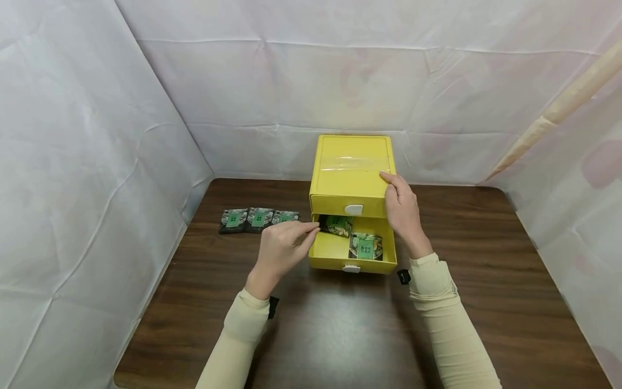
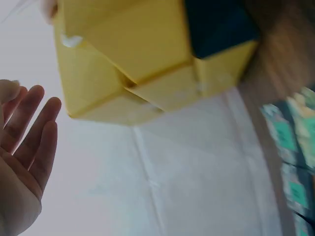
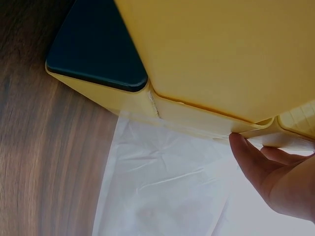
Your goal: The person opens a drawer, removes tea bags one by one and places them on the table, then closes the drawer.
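A yellow two-drawer box (image 1: 355,162) stands on the table, its lower drawer (image 1: 320,263) pulled out. My left hand (image 1: 282,246) reaches in at the drawer's left side, thumb and forefinger pinching the dark edge of a black-and-green packet (image 1: 338,224), which lies tilted. A second green packet (image 1: 366,247) lies flat at the drawer's front right. In the left wrist view the other fingers (image 2: 37,130) of that hand fan out. My right hand (image 1: 402,208) rests on the upper right front corner of the box; in the right wrist view its fingertips (image 3: 237,140) touch the box's edge.
Several black-and-green packets (image 1: 259,218) lie in a row on the wooden table (image 1: 466,302) left of the box. A white knob (image 1: 353,209) sits on the closed upper drawer. White sheets (image 1: 291,86) hang behind and at both sides.
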`<control>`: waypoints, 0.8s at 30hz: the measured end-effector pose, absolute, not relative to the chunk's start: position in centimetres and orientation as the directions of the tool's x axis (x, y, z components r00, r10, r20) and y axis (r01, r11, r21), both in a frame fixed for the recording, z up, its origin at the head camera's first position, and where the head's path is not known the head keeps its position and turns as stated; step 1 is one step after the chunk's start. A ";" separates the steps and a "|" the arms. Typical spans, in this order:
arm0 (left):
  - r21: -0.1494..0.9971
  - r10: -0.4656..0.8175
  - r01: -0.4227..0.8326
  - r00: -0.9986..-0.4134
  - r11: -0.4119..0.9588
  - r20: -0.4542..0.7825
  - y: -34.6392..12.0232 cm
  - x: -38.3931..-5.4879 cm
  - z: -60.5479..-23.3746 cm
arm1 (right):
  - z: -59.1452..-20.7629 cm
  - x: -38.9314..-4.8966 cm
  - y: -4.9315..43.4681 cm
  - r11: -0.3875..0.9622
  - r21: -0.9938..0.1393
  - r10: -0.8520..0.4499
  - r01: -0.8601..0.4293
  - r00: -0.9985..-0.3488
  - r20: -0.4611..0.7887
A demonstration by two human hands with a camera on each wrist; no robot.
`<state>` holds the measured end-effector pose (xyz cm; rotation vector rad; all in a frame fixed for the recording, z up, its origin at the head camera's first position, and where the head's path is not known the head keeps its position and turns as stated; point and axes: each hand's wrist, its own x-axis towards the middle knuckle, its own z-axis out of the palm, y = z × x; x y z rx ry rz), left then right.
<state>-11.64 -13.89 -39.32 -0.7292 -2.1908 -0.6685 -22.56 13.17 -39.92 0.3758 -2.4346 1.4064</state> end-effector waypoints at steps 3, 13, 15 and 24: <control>0.197 0.387 0.689 -0.594 0.698 0.705 -12.7 -12.1 -38.2 | -39.8 -22.6 13.3 0.479 -0.795 -0.082 -0.372 -0.921 0.381; 0.254 0.564 0.567 -0.820 0.784 0.091 -9.5 -14.5 -37.5 | -39.3 -22.7 14.0 0.479 -0.798 -0.074 -0.364 -0.923 0.377; 0.321 0.554 0.514 -0.832 0.796 -0.042 -9.2 -14.9 -37.6 | -39.4 -22.5 14.0 0.481 -0.799 -0.074 -0.361 -0.925 0.373; 0.209 0.471 0.428 -0.847 0.879 -0.245 -7.2 -17.6 -39.0 | -39.2 -22.8 13.8 0.488 -0.785 -0.079 -0.381 -0.915 0.395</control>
